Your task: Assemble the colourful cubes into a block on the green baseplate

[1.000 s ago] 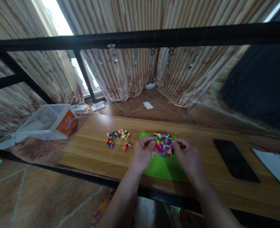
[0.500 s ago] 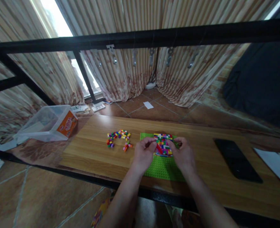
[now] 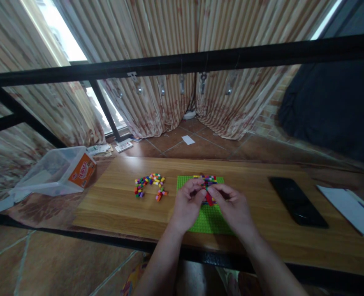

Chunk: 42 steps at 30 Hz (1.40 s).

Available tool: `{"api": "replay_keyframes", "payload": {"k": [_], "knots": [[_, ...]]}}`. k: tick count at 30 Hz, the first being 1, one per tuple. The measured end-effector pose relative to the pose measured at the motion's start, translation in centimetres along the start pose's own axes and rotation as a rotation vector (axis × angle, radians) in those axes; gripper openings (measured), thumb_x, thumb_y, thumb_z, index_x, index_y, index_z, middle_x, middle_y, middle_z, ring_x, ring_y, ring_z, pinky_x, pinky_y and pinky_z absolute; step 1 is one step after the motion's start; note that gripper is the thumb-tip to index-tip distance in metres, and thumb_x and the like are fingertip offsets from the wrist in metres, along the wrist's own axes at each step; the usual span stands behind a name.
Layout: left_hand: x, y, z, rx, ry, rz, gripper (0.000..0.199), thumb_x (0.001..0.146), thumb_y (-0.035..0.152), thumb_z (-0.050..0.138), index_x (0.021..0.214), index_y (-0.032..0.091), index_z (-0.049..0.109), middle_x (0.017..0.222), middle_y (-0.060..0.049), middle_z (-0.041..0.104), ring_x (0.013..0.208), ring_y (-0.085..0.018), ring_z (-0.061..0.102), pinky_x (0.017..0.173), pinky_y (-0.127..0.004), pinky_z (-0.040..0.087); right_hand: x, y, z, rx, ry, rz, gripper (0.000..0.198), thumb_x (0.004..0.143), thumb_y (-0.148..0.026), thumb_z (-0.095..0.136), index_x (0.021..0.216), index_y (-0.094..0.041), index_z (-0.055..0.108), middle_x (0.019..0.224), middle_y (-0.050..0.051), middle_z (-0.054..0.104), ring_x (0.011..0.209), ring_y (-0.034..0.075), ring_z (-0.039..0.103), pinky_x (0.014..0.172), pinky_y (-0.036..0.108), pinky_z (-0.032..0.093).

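Observation:
A flat red plastic piece [image 3: 209, 200] points down between my hands, over a block of multicoloured toy bricks [image 3: 211, 178] on a green baseplate [image 3: 206, 222]. My left hand [image 3: 188, 201] is closed, its thumb and fingers pinching at the upper end of the red piece. My right hand [image 3: 233, 203] is also closed, thumb and index fingertips meeting the left ones at the same spot. Whether a small brick sits between the fingertips is hidden. Both hands cover most of the brick block. Loose small bricks [image 3: 151, 179] lie in an arc on the table, left of the baseplate.
A black phone [image 3: 297, 201] and white paper [image 3: 346, 209] lie on the right of the wooden table [image 3: 114, 205]. A clear plastic bin [image 3: 56, 164] with an orange label stands beyond the left end. A black metal bar [image 3: 169, 65] with hooks crosses in front of the curtains.
My right thumb and index finger have come in to meet my left fingertips at the red piece. More of the brick block is now covered. The camera view has shifted slightly.

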<state>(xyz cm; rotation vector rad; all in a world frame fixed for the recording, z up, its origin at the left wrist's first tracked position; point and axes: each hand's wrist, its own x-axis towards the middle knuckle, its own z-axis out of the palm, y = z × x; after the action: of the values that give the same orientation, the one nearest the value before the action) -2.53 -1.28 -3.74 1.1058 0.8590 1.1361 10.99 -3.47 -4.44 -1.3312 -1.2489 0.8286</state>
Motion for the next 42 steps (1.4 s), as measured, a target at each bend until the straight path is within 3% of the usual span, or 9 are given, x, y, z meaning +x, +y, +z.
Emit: {"api": "replay_keyframes", "payload": {"k": [4,9,14,17,19,25,34,42], "knots": [[-0.2,0.3,0.5,0.001,-0.042,0.040,0.020,0.078,0.023,0.070,0.096,0.017,0.063,0.071,0.002,0.065,0.064,-0.011,0.058,0.065,-0.023,0.046,-0.1,-0.2,0.0,0.145,-0.009,0.080,0.029,0.076,-0.048,0.071,0.070,-0.020,0.073,0.065,0.001,0.068,0.062,0.015,0.057,0.063,0.028,0.045],[-0.2,0.4,0.7,-0.015,-0.066,0.032,0.022,0.077,0.026,0.071,0.096,0.016,0.065,0.073,0.000,0.067,0.063,-0.010,0.057,0.064,-0.022,0.045,0.2,-0.2,-1.0,0.229,0.033,0.158,0.028,0.071,-0.049,0.074,0.075,-0.021,0.077,0.070,0.002,0.072,0.067,0.017,0.060,0.067,0.030,0.047],[0.4,0.2,-0.3,-0.016,0.166,0.052,0.016,0.076,0.027,0.070,0.087,0.015,0.068,0.070,0.000,0.067,0.062,-0.010,0.058,0.065,-0.023,0.047,1.0,1.2,-3.2,-0.084,0.190,0.125,0.027,0.070,-0.048,0.073,0.074,-0.021,0.077,0.078,0.005,0.075,0.075,0.022,0.065,0.071,0.034,0.048],[0.8,0.2,-0.9,-0.049,0.307,0.015,0.015,0.072,0.026,0.071,0.082,0.015,0.068,0.071,0.000,0.068,0.064,-0.010,0.060,0.064,-0.023,0.048,1.2,2.1,-3.9,-0.263,0.160,0.071,0.028,0.073,-0.049,0.069,0.072,-0.023,0.077,0.080,0.005,0.075,0.074,0.022,0.065,0.069,0.034,0.047],[0.9,0.3,-1.0,-0.058,0.338,-0.005,0.016,0.070,0.026,0.073,0.081,0.015,0.068,0.071,0.000,0.067,0.063,-0.010,0.059,0.062,-0.022,0.048,1.3,2.6,-3.7,-0.301,0.098,0.041,0.029,0.076,-0.051,0.067,0.074,-0.023,0.077,0.080,0.005,0.075,0.072,0.021,0.064,0.068,0.033,0.046],[0.8,0.3,-0.7,-0.012,0.305,-0.035,0.012,0.071,0.022,0.069,0.079,0.014,0.070,0.065,0.001,0.065,0.059,-0.008,0.056,0.059,-0.020,0.045,2.0,3.8,-2.7,-0.354,0.054,-0.018,0.028,0.078,-0.050,0.065,0.075,-0.024,0.076,0.078,0.003,0.072,0.070,0.019,0.061,0.068,0.032,0.044],[1.0,0.0,-0.9,0.018,0.287,-0.037,0.010,0.072,0.020,0.067,0.080,0.014,0.070,0.064,0.001,0.064,0.058,-0.009,0.055,0.059,-0.020,0.044,2.4,4.2,-1.9,-0.302,0.117,0.035,0.031,0.075,-0.052,0.067,0.075,-0.022,0.074,0.070,0.002,0.070,0.061,0.018,0.058,0.061,0.030,0.043],[0.7,0.0,-0.9,0.021,0.280,-0.020,0.009,0.074,0.020,0.067,0.081,0.015,0.071,0.065,0.001,0.064,0.060,-0.010,0.056,0.061,-0.021,0.046,2.4,4.4,-2.7,-0.228,0.128,0.140,0.036,0.071,-0.055,0.070,0.079,-0.020,0.075,0.077,0.005,0.075,0.071,0.021,0.064,0.068,0.032,0.047]]}}
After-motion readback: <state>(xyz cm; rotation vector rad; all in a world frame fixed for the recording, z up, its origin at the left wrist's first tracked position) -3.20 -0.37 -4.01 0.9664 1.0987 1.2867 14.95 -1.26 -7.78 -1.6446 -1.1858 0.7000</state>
